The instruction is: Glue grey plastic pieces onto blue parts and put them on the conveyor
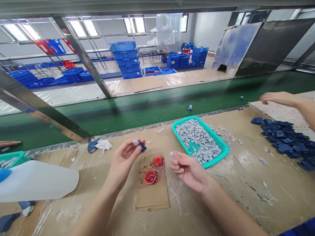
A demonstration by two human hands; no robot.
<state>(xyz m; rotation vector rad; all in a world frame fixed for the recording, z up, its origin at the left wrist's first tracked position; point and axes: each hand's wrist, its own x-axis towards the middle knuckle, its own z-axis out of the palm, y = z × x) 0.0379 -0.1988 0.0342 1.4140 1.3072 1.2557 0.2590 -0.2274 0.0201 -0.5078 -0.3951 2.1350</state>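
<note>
Both hands grasping, centre of frame.
Left hand (124, 157) fingers pinch the blue part (142, 146) at their tips; right hand (188, 168) fingers clench a grey piece (172, 154).

Tray (194, 146) right of caps (158, 161) (on cardboard (152, 196))

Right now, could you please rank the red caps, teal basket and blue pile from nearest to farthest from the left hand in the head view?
1. Red caps, on the cardboard just right of the left hand.
2. Teal basket, farther right, past the right hand.
3. Blue pile, at the far right of the bench.
</note>
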